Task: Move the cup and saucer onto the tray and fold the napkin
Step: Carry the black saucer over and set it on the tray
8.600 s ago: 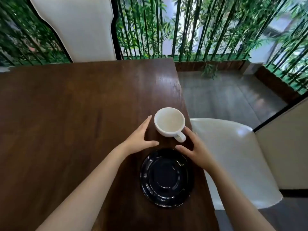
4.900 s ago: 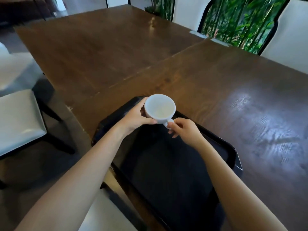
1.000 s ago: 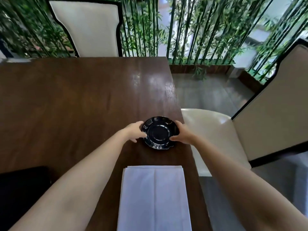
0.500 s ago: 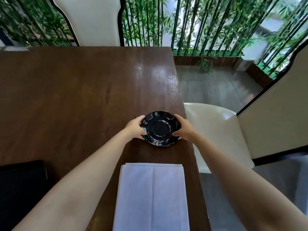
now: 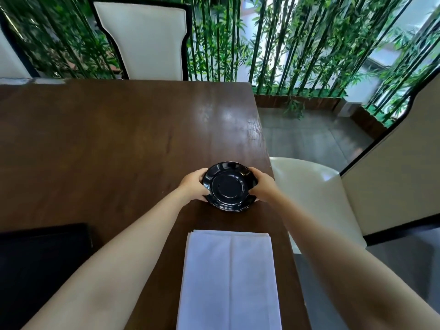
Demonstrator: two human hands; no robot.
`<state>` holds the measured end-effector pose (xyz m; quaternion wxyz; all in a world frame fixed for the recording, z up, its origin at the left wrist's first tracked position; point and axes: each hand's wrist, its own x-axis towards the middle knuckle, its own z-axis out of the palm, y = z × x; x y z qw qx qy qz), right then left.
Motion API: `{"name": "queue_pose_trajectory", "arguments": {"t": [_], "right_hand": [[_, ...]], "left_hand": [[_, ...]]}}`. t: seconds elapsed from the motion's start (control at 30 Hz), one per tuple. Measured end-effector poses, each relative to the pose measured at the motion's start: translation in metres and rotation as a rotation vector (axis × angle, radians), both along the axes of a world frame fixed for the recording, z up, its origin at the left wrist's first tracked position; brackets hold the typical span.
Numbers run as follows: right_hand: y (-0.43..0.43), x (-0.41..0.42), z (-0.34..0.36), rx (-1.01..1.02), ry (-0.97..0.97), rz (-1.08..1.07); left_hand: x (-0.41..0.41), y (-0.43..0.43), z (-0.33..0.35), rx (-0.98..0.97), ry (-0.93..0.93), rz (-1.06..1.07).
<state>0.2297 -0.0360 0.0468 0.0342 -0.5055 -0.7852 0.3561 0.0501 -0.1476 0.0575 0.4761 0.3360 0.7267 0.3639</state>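
Observation:
A glossy black saucer (image 5: 229, 186) is held near the right edge of the dark wooden table (image 5: 107, 144), tilted slightly toward me. My left hand (image 5: 194, 185) grips its left rim and my right hand (image 5: 262, 188) grips its right rim. A white napkin (image 5: 229, 279) lies flat on the table just in front of me, with one lengthwise crease down its middle. A corner of the black tray (image 5: 40, 260) shows at the lower left. The cup is out of view.
A white chair with black trim (image 5: 145, 39) stands at the table's far side. Another white chair seat (image 5: 309, 186) sits right of the table edge, with its tall back (image 5: 392, 158) beyond. Bamboo stalks (image 5: 285, 44) line the background.
Both hands have closed on the saucer's rim and raised it a little, tilting it toward me. My view has shifted slightly; the napkin and tray have not moved.

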Motion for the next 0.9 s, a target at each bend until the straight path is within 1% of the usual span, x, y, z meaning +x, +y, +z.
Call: {"name": "queue_pose_trajectory", "arguments": {"t": [0.23,0.33,0.5,0.6,0.73,0.9], "right_hand": [[-0.042,-0.032,0.035,0.029,0.085,0.011],[-0.069,-0.049,0.043,0.058,0.098,0.050],[-0.123,-0.085,0.052,0.044,0.109,0.128],[-0.159,-0.107,0.056,0.035,0.137,0.195],[-0.207,-0.135,0.058,-0.026,0.203,0.270],[-0.267,-0.174,0.054,-0.208,0.286,0.352]], "left_hand": [[-0.028,-0.048,0.033,0.078,0.041,0.024],[-0.043,-0.079,0.042,0.089,0.063,0.043],[-0.073,-0.142,0.049,0.082,0.069,0.108],[-0.091,-0.186,0.049,0.062,0.114,0.158],[-0.114,-0.250,0.049,0.059,0.159,0.239],[-0.137,-0.340,0.050,0.059,0.141,0.371]]}}
